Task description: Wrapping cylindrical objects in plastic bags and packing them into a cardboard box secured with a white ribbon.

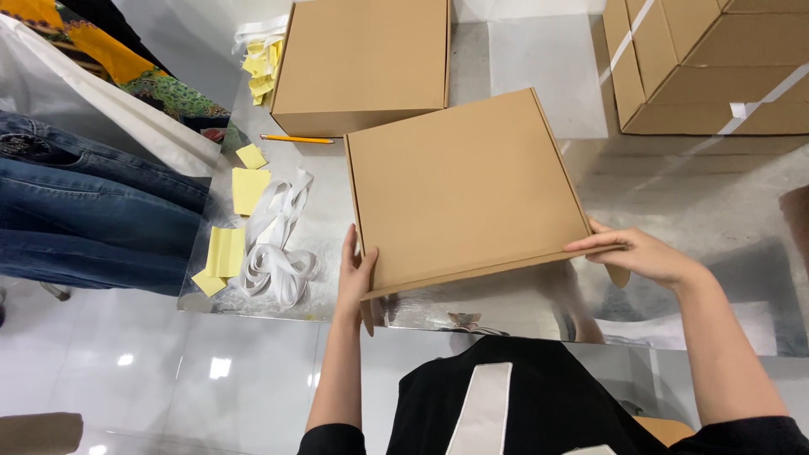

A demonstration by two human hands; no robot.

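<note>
Hands point(358, 274) flanking cardboard box point(463, 190)

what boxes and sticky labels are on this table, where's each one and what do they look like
Flat mailer box: table centre, closed, plain brown cardboard, left hand and right hand on its near corners.
Second flat box: behind it, top centre, same brown, closed.
Large carton: top right, brown, taped with white strips.
Yellow slips: left of the boxes, small blank pale-yellow rectangles, more at top.
White strips: beside the slips, tangled pile.
</note>
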